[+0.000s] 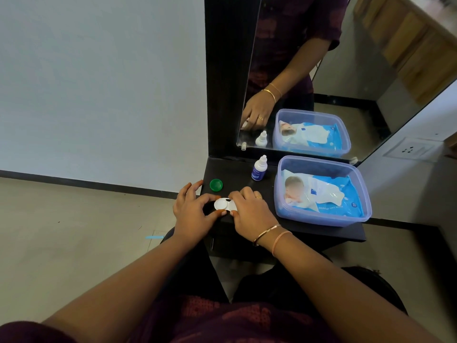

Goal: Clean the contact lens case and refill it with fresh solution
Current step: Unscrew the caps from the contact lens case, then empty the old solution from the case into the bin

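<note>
A: While the left hand and the right hand both grip the case, where does it sit?

B: Just over the front left edge of the tabletop. The left hand pinches its left end between thumb and fingers. The right hand curls over the right end and hides it.

A: How should it handle?

B: Probably as light, stiff plastic, smooth, and slippery once wet. It looks small enough to skid or tip off that edge. Holding it by the rims or the bridge between the wells would keep fingers out of the cups.

A: And the cap?

B: It is green and lies loose just behind the left hand, so it could roll if nudged.

A: Can any writing be read?

B: No. The bottle further back has a blue label, but its print is too small to read. In the tub on the right, the blue pack of wipes shows a baby picture and faint print that cannot be made out.
</note>
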